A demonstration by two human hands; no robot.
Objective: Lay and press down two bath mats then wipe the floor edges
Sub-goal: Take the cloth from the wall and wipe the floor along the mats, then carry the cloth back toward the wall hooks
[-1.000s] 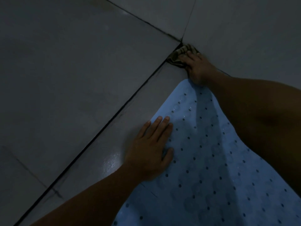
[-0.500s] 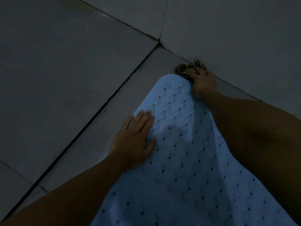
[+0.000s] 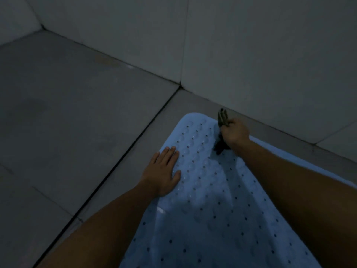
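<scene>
A light blue bath mat with rows of small holes lies flat on the grey tiled floor, its rounded far end near the wall. My left hand rests flat on the mat's left edge, fingers straight. My right hand grips a dark striped cloth above the mat's far right part; one end of the cloth sticks up past my fingers and the other hangs below my hand. A second mat is not in view.
Grey wall tiles meet the floor along a dark seam just beyond the mat. Large floor tiles with dark grout lines spread to the left. The room is dim.
My right hand has drawn back from the corner by the wall and lifted the cloth over the mat. The view has tilted up. My left hand stays on the mat's left edge.
</scene>
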